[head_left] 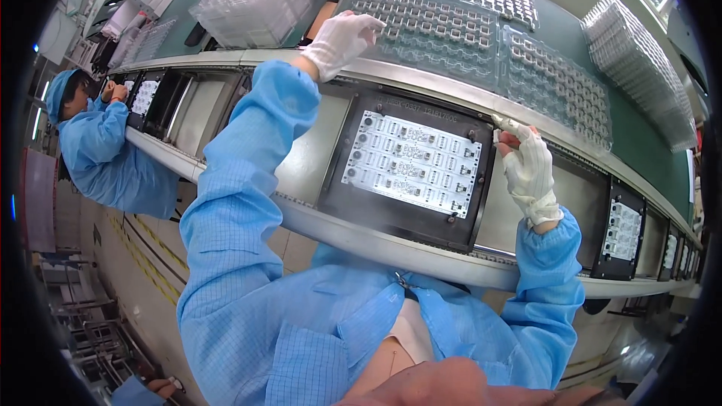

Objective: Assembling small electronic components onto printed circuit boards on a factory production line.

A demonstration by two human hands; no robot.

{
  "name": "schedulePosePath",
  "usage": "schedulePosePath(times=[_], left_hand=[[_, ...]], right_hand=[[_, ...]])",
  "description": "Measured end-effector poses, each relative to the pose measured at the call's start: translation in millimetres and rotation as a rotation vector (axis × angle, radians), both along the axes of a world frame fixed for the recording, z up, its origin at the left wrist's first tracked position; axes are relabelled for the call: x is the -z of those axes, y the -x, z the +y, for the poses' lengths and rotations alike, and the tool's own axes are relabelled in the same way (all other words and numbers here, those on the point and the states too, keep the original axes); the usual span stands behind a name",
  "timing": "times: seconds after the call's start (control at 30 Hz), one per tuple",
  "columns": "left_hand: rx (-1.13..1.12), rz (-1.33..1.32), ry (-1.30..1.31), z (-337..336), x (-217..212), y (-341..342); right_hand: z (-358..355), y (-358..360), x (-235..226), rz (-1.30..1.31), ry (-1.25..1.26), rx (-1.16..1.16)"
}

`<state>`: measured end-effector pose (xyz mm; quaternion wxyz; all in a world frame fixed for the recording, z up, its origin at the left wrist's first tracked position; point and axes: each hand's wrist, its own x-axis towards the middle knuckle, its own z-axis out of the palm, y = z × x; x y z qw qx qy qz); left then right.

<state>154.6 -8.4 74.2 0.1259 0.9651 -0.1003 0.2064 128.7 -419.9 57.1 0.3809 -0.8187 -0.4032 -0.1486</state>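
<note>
My left hand (340,43), in a white glove, reaches over the left edge of a clear plastic tray (421,60) filled with rows of small metallic components. Its fingers are bent together; what lies between them, if anything, is too small to tell. Below sits a black carrier plate (342,180) bearing a white circuit board panel (412,164) with several rows of small parts. Close to the carrier's upper right corner, my right hand (529,171), also gloved with some fingertips bare, has its thumb and fingers pinched together. Whatever they hold cannot be made out.
More component trays (556,79) lie on the green bench (556,4). Tall stacks of clear trays stand at the left (259,0) and right (639,68). Along the metal-railed conveyor, another carrier (620,233) sits to the right. A co-worker (94,135) in blue works at far left.
</note>
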Motion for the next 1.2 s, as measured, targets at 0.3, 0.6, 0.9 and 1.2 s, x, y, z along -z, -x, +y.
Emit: schedulePosePath(times=[0.3, 0.6, 0.9, 1.2], left_hand=[[0.344, 0.02, -0.071, -65.5, -2.9, 111.2], [0.359, 0.021, -0.205, -66.8, -2.6, 105.0], [0.384, 0.136, -0.287, -60.5, -15.5, 90.8], [0.423, 0.165, -0.106, -56.2, -8.9, 97.5]], right_hand=[[-2.7, -2.3, 2.4, 0.042, -0.005, 0.029], [4.0, -1.1, -2.2, 0.033, -0.005, 0.003], [14.7, -9.4, -9.4, 0.079, 0.019, -0.002], [17.7, 5.4, -1.6, 0.115, 0.035, 0.014]])
